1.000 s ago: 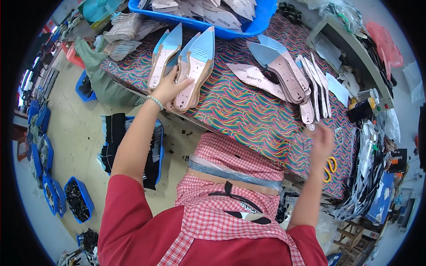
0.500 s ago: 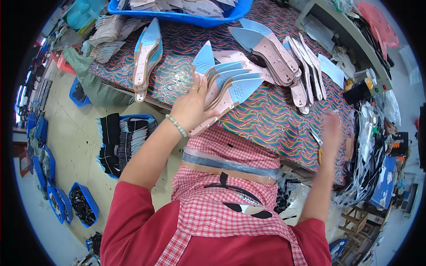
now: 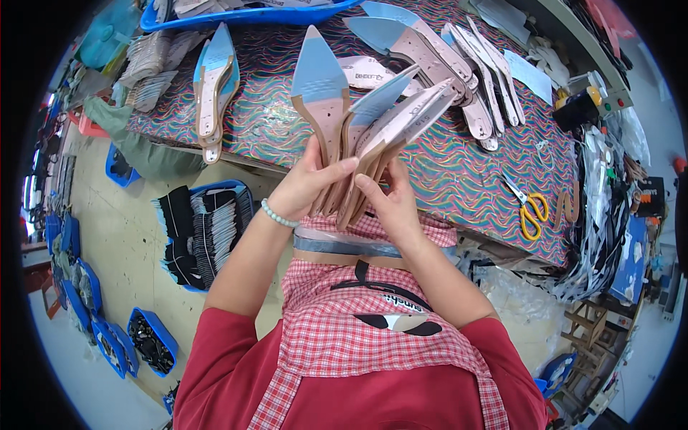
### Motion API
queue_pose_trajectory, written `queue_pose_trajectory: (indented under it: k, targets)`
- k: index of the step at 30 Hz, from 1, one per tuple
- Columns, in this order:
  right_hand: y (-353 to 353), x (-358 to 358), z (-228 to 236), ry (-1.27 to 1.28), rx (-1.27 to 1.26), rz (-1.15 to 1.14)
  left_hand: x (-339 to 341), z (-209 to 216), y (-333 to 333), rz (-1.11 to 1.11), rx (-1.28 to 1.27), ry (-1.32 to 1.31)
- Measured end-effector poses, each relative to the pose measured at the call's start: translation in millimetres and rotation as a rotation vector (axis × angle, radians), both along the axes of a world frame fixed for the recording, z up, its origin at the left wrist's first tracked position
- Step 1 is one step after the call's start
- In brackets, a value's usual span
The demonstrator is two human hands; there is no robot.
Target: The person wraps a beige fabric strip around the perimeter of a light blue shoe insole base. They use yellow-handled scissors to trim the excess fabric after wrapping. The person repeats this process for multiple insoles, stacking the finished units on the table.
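Pointed shoe insoles (image 3: 326, 115), pink with light blue toes and brown edges, are fanned out in front of my apron at the table's near edge. My left hand (image 3: 304, 183) is closed round the heel ends on the left of the bunch, its thumb lying across them. On the right side, my right hand (image 3: 390, 201) grips the heel ends too, thumb in front. A few of the insoles on the right show pale, printed undersides. Behind the bunch, a loose insole (image 3: 365, 72) lies on the table, partly covered.
Insole stacks lie at the left (image 3: 215, 93) and far right (image 3: 430, 57) of the patterned table (image 3: 466, 186). Yellow-handled scissors (image 3: 532, 211) rest near its right edge. A blue tray (image 3: 244, 17) stands at the back. A blue floor basket (image 3: 244, 204) holds black pieces.
My right hand has come in from the right side of the table and now grips the bunch. The insoles stand more upright, some turned to show their undersides. The scissors are now in plain view.
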State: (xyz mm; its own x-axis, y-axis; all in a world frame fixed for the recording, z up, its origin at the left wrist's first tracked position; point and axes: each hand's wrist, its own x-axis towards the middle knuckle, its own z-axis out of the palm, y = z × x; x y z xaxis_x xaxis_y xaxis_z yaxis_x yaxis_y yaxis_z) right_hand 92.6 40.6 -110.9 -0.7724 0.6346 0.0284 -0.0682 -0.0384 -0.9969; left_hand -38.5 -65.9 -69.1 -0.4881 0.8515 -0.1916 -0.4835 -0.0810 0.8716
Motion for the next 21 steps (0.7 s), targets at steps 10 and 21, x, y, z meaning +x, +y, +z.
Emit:
queue_pose_trajectory:
  k: [10,21]
  targets:
    - [70.4,11.4,13.2,-0.27,0.695,0.149,-8.6,36.7,27.0,-0.016,0.258,0.907]
    - [46.2,-21.2,45.2,-0.139,0.668,0.412,-19.2,4.4,0.7,-0.018,-0.056,0.658]
